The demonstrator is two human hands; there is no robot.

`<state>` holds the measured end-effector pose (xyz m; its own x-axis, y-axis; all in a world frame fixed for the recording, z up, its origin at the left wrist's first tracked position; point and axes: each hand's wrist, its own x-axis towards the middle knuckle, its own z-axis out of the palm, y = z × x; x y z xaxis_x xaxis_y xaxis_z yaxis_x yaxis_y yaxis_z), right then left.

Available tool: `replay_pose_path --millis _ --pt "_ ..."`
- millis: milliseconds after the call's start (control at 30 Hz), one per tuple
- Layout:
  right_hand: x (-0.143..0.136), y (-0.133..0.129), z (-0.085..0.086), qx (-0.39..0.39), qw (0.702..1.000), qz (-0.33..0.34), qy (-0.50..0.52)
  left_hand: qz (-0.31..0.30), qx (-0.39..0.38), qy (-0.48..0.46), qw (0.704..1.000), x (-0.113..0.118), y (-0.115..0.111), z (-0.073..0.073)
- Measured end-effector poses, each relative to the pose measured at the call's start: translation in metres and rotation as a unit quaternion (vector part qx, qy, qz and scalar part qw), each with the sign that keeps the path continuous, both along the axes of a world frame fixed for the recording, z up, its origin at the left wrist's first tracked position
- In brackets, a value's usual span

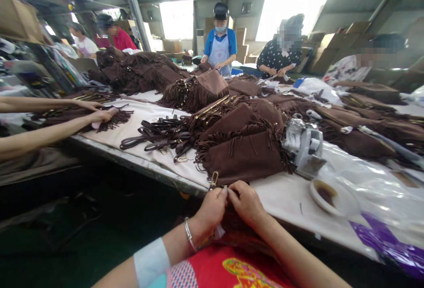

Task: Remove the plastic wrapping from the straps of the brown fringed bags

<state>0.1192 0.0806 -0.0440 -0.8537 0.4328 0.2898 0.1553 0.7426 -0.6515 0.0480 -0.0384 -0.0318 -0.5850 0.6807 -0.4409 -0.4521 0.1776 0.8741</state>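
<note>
At the table's near edge my left hand (212, 210) is closed in a pinch, with a gold snap hook (214, 178) sticking up just above its fingers. Thumb to thumb with it, my right hand (247, 202) is closed as well, its fingertips pressed on something small and pale that I cannot make out. Directly beyond both hands lies a dark brown fringed bag (243, 157), flat on the table. Left of that bag, several dark brown straps (159, 133) with gold hooks lie in a loose heap.
More brown fringed bags (198, 89) are piled across the white-covered table (274, 195). A white bowl of brown liquid (326, 193), clear plastic (367, 177) and a purple wrapper (387, 244) lie to the right. A co-worker's hands (96, 113) work on fringe at left; several people stand or sit beyond.
</note>
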Motion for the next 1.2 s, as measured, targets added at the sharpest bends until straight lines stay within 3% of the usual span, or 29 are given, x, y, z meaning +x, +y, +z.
replay_pose_path --millis 167,267,400,467,533,600,700,767,833,900,1033,1133,1200 --pt "0.012 0.012 0.009 0.012 0.993 0.1 0.056 0.008 -0.01 -0.026 1.0 0.0 -0.002 0.003" --pt "0.013 0.017 0.016 0.088 0.981 0.164 0.048 0.007 0.001 -0.057 0.998 -0.001 -0.003 0.008" --pt "0.007 0.019 0.022 0.185 0.963 0.195 0.031 -0.02 0.0 -0.082 0.996 -0.003 -0.005 0.01" --pt "0.004 0.019 0.024 0.202 0.958 0.205 0.02 -0.042 -0.001 -0.066 0.997 -0.004 -0.007 0.009" --pt "0.002 0.018 0.025 0.201 0.958 0.204 0.009 -0.064 -0.001 0.018 0.998 -0.005 -0.009 0.006" --pt "0.0 0.017 0.026 0.198 0.961 0.195 -0.006 -0.087 -0.007 0.188 0.978 -0.007 -0.012 0.003" --pt "-0.001 0.017 0.03 0.228 0.956 0.181 -0.047 -0.131 -0.044 0.431 0.892 -0.01 -0.016 -0.002" --pt "-0.002 0.015 0.032 0.256 0.949 0.167 -0.077 -0.162 -0.08 0.502 0.846 -0.012 -0.017 -0.003" --pt "-0.003 0.011 0.032 0.26 0.949 0.146 -0.102 -0.173 -0.112 0.53 0.822 -0.013 -0.016 -0.004" --pt "-0.002 0.005 0.031 0.226 0.961 0.12 -0.108 -0.156 -0.136 0.536 0.818 -0.012 -0.013 -0.005" --pt "0.013 0.002 0.034 0.086 0.993 0.081 -0.019 -0.1 -0.146 0.502 0.847 -0.014 -0.007 -0.009" --pt "0.037 0.028 0.046 0.035 0.998 0.018 0.044 -0.07 -0.137 0.468 0.871 -0.016 -0.003 -0.012" --pt "0.056 0.061 0.057 0.027 0.995 -0.075 0.051 -0.058 -0.121 0.447 0.885 -0.018 -0.002 -0.013"
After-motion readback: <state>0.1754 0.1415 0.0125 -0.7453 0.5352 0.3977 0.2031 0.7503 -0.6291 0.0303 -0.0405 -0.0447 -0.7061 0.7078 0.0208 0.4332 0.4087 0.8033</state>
